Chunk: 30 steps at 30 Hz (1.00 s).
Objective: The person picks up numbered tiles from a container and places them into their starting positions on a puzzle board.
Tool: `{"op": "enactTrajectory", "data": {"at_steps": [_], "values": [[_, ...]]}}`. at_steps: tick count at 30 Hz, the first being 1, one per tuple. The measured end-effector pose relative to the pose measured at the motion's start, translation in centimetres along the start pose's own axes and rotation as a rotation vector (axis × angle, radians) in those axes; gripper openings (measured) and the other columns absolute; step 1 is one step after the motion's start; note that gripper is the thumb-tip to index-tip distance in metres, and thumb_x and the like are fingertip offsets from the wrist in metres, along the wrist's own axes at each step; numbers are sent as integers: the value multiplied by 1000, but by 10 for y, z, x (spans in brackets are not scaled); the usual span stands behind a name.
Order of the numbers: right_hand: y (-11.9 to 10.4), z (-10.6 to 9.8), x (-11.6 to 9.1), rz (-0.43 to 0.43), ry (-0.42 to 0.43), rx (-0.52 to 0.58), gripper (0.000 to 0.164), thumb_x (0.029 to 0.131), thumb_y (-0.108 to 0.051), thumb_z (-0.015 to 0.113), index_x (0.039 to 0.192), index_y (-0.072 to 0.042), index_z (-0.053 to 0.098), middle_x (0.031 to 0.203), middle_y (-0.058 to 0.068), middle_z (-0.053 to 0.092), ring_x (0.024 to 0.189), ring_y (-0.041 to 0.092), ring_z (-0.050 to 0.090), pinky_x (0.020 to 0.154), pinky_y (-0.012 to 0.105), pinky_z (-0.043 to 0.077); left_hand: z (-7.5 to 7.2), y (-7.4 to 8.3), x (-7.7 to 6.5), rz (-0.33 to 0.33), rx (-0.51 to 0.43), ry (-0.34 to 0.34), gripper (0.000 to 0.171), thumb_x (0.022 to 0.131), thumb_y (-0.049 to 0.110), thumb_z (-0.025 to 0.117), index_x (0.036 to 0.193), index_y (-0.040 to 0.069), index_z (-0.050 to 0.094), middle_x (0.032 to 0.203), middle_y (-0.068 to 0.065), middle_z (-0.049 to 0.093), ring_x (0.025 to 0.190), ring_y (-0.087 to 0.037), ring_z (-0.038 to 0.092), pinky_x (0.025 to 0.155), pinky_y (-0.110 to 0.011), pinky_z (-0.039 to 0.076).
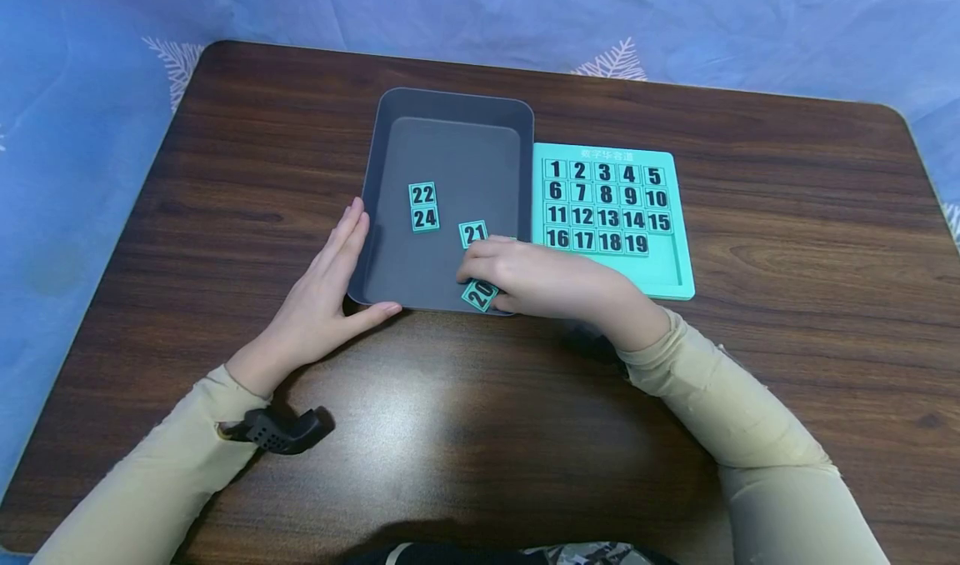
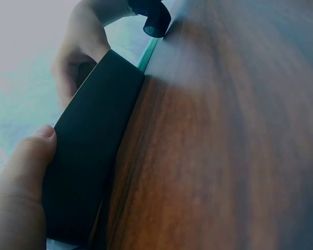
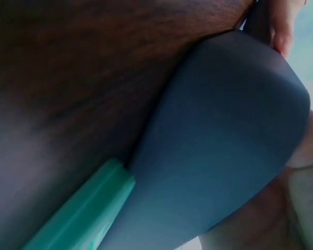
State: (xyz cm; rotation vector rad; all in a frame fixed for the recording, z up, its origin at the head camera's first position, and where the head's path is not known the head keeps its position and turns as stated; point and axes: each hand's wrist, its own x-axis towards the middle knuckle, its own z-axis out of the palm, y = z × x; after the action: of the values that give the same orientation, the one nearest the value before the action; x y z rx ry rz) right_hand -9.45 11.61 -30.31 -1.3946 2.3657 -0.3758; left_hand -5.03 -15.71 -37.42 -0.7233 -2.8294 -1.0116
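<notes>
In the head view my right hand reaches over the near right corner of a dark grey tray. Its thumb and fingers are at opposite edges of a slanted teal number tile marked 20, pinching it. A tile marked 21 lies just beyond the fingers, and a sliver of another teal edge shows behind the knuckles. My left hand lies with straight fingers along the tray's left side, thumb on the near rim. In the left wrist view that thumb touches the tray's outer wall.
Tiles 22 and 24 lie together in the tray. Against its right side sits a teal number board, tiles 1 to 19 in ordered rows and a bare strip at lower right. Everything stands on a dark wooden table.
</notes>
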Motion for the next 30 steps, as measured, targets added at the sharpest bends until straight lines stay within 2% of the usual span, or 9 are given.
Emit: {"op": "enactTrajectory", "data": {"at_steps": [10, 16, 21, 26, 30], "values": [[2, 2, 4, 29, -12, 25, 34, 78, -4, 68, 111, -8, 61, 107, 2, 57, 103, 16, 49, 93, 29, 40, -1, 2, 0, -14, 1, -6, 102, 75, 45, 70, 147, 13, 6, 153, 1, -3, 139, -15, 3, 107, -46, 21], [2, 4, 2, 33, 50, -15, 28, 78, -5, 66, 106, -7, 62, 100, 3, 55, 94, 17, 49, 89, 29, 41, -1, 2, 0, -20, 6, -13, 101, 75, 46, 69, 147, 14, 5, 153, 2, -3, 139, -15, 3, 106, -48, 22], [0, 3, -1, 59, 78, -20, 29, 79, -10, 68, 107, -7, 62, 104, 4, 54, 95, 17, 47, 83, 27, 44, -1, 2, 0, -16, 7, -14, 101, 75, 46, 69, 147, 14, 5, 153, 1, -3, 139, -15, 3, 106, -47, 22], [0, -6, -9, 70, 105, -11, 30, 81, -13, 67, 109, -8, 60, 107, 2, 52, 99, 16, 45, 84, 28, 43, -1, 2, -1, -20, 7, -13, 102, 75, 46, 69, 147, 14, 5, 153, 1, -3, 139, -15, 3, 106, -48, 22], [4, -18, -22, 84, 164, -13, 31, 80, -13, 67, 110, -8, 59, 106, 1, 51, 98, 15, 45, 82, 28, 43, -1, 2, -1, -22, 2, -16, 102, 75, 46, 69, 147, 14, 5, 153, 1, -3, 139, -15, 3, 106, -48, 22]]}}
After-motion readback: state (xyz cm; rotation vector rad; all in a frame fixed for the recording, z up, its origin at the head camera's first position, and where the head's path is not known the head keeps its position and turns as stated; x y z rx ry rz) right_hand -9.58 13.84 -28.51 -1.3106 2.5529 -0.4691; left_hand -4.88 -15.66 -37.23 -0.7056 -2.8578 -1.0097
